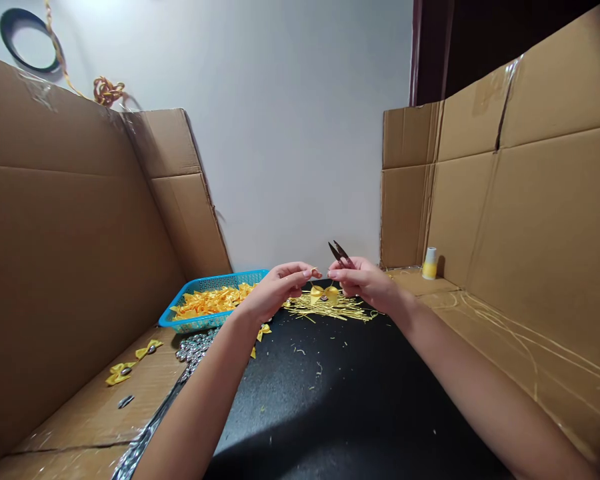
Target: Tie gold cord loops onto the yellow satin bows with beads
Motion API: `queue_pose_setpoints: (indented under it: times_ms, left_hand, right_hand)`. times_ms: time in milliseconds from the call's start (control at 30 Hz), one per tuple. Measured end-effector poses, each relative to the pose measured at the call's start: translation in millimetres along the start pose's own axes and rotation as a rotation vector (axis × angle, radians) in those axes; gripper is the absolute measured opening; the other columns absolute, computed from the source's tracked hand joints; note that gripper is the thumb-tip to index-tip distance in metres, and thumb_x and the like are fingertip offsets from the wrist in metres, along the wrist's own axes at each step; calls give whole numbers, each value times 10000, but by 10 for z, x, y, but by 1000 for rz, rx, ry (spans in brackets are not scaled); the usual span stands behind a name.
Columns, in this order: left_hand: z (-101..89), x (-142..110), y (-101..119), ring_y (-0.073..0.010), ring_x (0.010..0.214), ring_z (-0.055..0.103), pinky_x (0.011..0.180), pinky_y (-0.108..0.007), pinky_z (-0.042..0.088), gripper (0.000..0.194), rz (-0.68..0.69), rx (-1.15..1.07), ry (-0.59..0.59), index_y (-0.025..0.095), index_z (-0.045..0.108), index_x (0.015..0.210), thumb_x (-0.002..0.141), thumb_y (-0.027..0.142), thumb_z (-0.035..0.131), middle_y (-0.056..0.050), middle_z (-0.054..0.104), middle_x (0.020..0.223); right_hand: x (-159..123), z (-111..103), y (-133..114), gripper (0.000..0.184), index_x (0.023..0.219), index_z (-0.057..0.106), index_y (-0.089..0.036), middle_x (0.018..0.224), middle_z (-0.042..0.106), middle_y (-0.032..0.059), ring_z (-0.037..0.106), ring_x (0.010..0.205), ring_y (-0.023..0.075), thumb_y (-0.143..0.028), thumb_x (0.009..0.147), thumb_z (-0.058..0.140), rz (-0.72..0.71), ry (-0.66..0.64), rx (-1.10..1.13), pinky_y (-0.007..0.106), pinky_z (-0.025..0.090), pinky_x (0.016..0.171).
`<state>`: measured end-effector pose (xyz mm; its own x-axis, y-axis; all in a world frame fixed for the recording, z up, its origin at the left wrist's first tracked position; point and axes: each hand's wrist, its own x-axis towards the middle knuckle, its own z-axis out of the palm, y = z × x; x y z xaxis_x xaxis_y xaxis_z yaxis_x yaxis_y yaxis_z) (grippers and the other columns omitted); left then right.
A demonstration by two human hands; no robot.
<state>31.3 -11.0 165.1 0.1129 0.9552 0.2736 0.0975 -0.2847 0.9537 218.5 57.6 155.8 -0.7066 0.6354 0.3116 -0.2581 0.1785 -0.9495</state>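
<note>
Between my two hands hangs a yellow ribbon bow (325, 293) with a small shiny bead at its middle. My left hand (285, 280) pinches one end of the thin yellow cord that runs from the bow. In my right hand (361, 277) are dark thread snips (341, 253), blades pointing up and slightly apart. The thumb and forefinger of that hand also seem to pinch the cord's other side. Below the bow lies a pile of cut yellow cords (337, 308) on the black work surface (320, 393).
A blue basket (167, 319) of yellow bows stands at the left, with silvery beads (196, 347) in front. Finished-looking bows (121, 372) lie on cardboard. A thread spool (430, 263) and loose yellow strands (520, 333) are at the right. Cardboard walls (545, 200) rise on both sides.
</note>
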Motion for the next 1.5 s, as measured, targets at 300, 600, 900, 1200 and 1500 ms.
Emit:
queue_pose_setpoints:
  times_ms: [300,600,900,1200,1500]
  left_hand:
    - [-199,74,-2,-71,574,354,469,-190,277,278,14,-43,282,157,718,816,637,365,755,-55,638,897]
    - [-378,14,134,-64,573,401,463,-170,321,248,54,-141,429,152,693,749,570,301,781,-49,655,905]
    - [-379,-8,153,-64,568,400,453,-171,310,251,58,-144,468,137,693,743,553,279,774,-46,651,871]
    - [-455,-48,134,-85,581,436,497,-198,349,289,114,28,509,159,706,805,624,383,732,-69,682,937]
    - [-816,146,-380,-229,761,619,668,-311,445,215,-29,800,585,152,727,800,741,354,682,-78,700,774]
  right_hand:
    - [163,-242,166,291,737,565,-142,483,302,-104,202,430,35,-363,632,721,24,52,-101,221,119,439]
    - [325,-802,522,249,737,511,-135,533,334,-94,214,418,21,-327,740,669,176,-19,-231,169,183,403]
    - [527,-1416,727,306,1151,578,-126,1136,594,75,610,962,199,-326,919,574,369,276,-699,367,537,803]
    - [581,-1799,954,311,1158,583,-134,1171,586,74,601,997,215,-334,920,570,355,552,-934,380,530,831]
    - [332,-1664,1181,318,1008,602,-114,870,634,40,608,776,158,-405,948,489,180,543,-1014,302,496,714]
